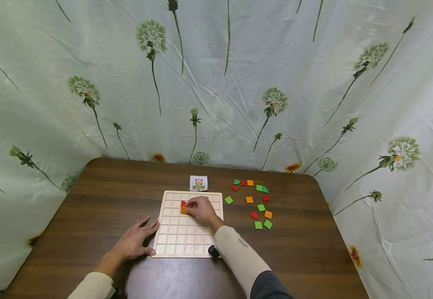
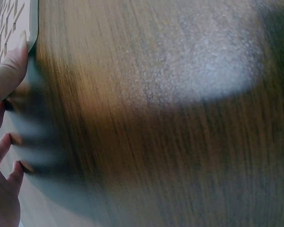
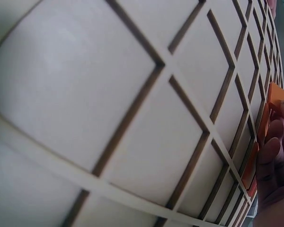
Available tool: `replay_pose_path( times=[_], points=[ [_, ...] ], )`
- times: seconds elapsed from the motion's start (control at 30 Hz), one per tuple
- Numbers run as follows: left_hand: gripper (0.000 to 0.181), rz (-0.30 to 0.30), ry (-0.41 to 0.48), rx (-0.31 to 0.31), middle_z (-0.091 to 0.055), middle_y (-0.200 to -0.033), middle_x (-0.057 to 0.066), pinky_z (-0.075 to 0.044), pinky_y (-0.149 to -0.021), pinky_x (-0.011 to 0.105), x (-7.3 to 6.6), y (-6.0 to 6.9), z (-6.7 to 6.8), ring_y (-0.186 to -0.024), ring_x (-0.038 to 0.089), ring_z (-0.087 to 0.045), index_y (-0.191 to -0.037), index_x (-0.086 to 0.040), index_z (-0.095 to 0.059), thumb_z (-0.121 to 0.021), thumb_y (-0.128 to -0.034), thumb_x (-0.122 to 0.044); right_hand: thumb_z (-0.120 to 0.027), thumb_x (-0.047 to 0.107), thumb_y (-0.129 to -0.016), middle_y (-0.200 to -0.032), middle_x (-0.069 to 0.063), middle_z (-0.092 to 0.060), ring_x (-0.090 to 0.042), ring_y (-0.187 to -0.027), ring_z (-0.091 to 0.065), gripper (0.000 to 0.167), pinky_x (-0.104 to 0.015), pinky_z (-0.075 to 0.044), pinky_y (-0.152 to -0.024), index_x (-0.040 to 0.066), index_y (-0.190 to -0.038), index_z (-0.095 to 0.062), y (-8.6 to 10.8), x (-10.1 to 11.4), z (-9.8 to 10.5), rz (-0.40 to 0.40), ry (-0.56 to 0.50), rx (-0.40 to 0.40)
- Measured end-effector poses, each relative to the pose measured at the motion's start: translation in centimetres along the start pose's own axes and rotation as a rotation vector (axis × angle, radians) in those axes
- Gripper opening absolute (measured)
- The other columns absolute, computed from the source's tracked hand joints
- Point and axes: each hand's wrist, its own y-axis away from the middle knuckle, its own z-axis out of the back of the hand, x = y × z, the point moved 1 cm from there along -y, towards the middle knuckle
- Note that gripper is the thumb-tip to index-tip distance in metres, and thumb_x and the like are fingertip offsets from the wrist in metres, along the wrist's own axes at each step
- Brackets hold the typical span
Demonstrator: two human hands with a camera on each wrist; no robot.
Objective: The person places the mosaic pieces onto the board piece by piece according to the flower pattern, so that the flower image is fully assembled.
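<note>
A pale wooden grid board (image 1: 170, 239) lies on the table. Over its upper middle my right hand (image 1: 202, 209) pinches an orange square tile (image 3: 278, 96) between thumb and fingertips, tilted up from the grid. Beneath those fingers, more orange tiles (image 3: 250, 165) sit in cells, partly hidden by the hand. A red piece (image 1: 183, 203) shows in the grid just beside the fingertips. My left hand (image 1: 135, 241) rests at the board's left side with fingers spread; in the left wrist view its thumb (image 2: 15, 59) touches the board's edge.
Behind the board lies a small card (image 1: 199, 183) with a coloured pattern on a grid. Loose green squares (image 1: 258, 225), orange squares (image 1: 249, 199) and red quarter-round pieces (image 1: 253, 215) are scattered to the right. A flowered curtain (image 1: 216, 83) hangs behind the table (image 1: 126, 182).
</note>
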Motion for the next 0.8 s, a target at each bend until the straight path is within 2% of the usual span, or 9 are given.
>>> replay_pose_path(
  times=[0.23,0.47,0.8],
  points=[
    [0.089,0.002,0.005,0.003,-0.045,-0.146,0.016,-0.030,-0.102,0.065,-0.05,-0.02,0.04,-0.134,0.047,-0.032,-0.138,-0.001,-0.051,-0.084,-0.0652,-0.040,-0.073,0.008,-0.084,-0.077,0.001,-0.068,-0.001,-0.063,-0.052,0.004,-0.018,-0.045,-0.061,0.006,-0.088,-0.074,0.05,0.05,-0.22,0.034,0.037,-0.002],
    [0.089,-0.004,0.000,0.001,-0.046,-0.145,0.015,-0.031,-0.101,0.065,-0.01,-0.04,0.08,-0.133,0.047,-0.033,-0.138,-0.001,-0.051,-0.084,-0.0645,-0.040,-0.073,0.008,-0.085,-0.076,0.002,-0.066,-0.002,-0.063,-0.052,0.005,-0.018,-0.045,-0.061,0.006,-0.088,-0.074,0.00,0.10,-0.28,0.025,0.050,0.012],
    [0.090,0.003,0.003,-0.004,-0.045,-0.146,0.015,-0.030,-0.101,0.066,0.10,-0.09,-0.06,-0.134,0.047,-0.032,-0.139,-0.002,-0.050,-0.084,-0.0643,-0.040,-0.073,0.010,-0.085,-0.082,0.003,-0.064,-0.003,-0.067,-0.051,0.006,-0.018,-0.045,-0.063,0.007,-0.090,-0.075,0.20,0.26,-0.39,0.020,0.099,0.005]
  ],
)
